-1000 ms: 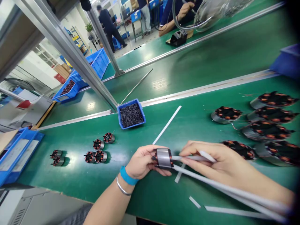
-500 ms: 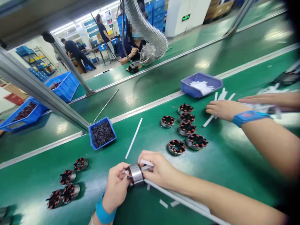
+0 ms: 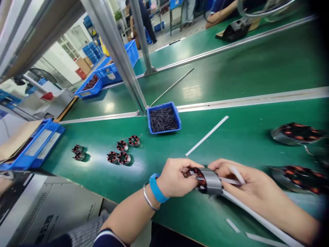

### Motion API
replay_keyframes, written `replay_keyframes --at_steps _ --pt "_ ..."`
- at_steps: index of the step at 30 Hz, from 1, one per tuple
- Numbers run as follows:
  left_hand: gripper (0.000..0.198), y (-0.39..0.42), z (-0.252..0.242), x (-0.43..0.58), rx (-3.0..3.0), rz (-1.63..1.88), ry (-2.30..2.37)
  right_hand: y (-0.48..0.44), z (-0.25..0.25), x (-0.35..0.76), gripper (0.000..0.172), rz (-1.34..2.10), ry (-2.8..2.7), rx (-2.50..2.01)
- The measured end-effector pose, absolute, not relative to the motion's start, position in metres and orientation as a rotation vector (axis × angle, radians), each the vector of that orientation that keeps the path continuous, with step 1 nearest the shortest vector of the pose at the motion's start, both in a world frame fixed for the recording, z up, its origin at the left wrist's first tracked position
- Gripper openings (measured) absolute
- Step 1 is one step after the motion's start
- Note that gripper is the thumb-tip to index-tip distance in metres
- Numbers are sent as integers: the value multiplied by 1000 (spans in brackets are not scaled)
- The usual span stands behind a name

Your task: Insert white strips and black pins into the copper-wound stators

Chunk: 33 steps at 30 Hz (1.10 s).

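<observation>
A motor stator with a silver ring and copper windings is held on its side above the green bench. My left hand, closed on it, has its fingertips at the winding end. At the other end, my right hand is closed round a folded white strip; its fingers also reach the stator's edge. A longer white strip runs from the stator toward the lower right, below my right hand. The inside of the stator is mostly hidden.
Several stators stand on the left, with larger-looking ones at right. A blue bin of dark tubes sits against a metal post. One loose white strip lies on the bench, short pieces nearer me. People are across the bench.
The view has swung left, so the co-worker's hands and the purple bin are out of sight. Both my hands keep hold of the stator and strip.
</observation>
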<state>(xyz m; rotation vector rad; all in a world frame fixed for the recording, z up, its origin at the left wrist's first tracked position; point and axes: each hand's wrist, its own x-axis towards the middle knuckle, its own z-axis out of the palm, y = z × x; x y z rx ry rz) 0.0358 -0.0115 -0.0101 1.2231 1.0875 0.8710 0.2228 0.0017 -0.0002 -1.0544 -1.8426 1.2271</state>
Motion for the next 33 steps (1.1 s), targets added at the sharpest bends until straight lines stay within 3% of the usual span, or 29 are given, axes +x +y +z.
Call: replay_keyframes --at_steps 10,13,16,19,22,27,30,33 --pt "25 -6 -8 37 866 846 914 4 8 224 47 1463 -1665 -1195" --pt "31 -2 -5 35 797 874 870 9 16 225 49 1488 -1648 -1199" --pt "32 -1 -7 36 724 859 851 11 18 238 50 995 -1628 -1270" --pt "27 1 -6 39 745 901 901 8 17 258 37 518 -1639 -1293" --pt "30 3 -4 40 831 899 925 3 25 268 33 670 -1971 -1154" --pt "27 3 -8 39 789 844 863 4 40 260 50 985 -2123 -1037" --pt "40 2 -13 40 724 786 822 5 38 254 42 1191 -2104 -992" --pt "38 3 -13 40 693 793 865 5 34 253 37 1297 -1925 -1085"
